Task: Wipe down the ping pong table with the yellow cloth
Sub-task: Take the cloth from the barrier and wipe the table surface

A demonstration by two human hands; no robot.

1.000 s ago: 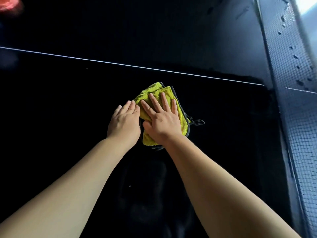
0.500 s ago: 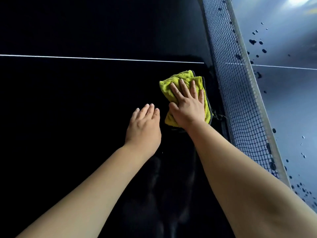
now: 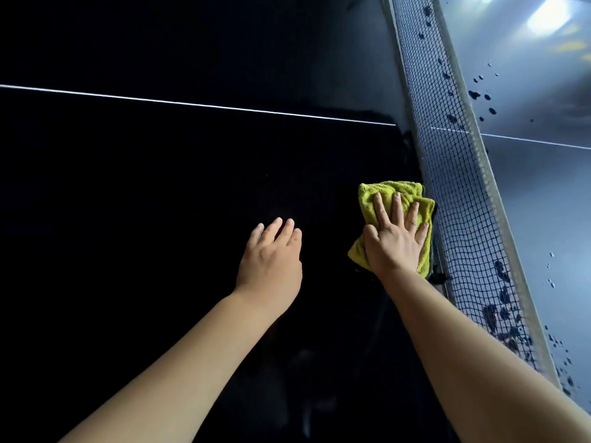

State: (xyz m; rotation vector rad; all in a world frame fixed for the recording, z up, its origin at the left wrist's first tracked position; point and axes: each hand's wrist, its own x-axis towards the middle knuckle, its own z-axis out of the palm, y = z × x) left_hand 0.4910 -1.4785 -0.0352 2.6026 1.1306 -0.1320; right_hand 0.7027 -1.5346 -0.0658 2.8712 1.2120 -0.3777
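Dark ping pong table (image 3: 160,193), near half looking clean to me: my right hand (image 3: 395,243) presses flat, fingers straight, on the folded yellow cloth (image 3: 388,191) just beside the net (image 3: 463,225), my left hand (image 3: 271,260) is open and empty nearby, and droplets (image 3: 479,97) beyond the net are not yet wiped.

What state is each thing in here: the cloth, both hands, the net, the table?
yellow cloth: folded, flat on the table, beside the net.
right hand: fingers straight and spread, pressing the cloth.
left hand: fingers straight, palm down, holding nothing.
net: stretched upright across the table.
near table half: dark, no droplets visible.
far table half: spattered with droplets.
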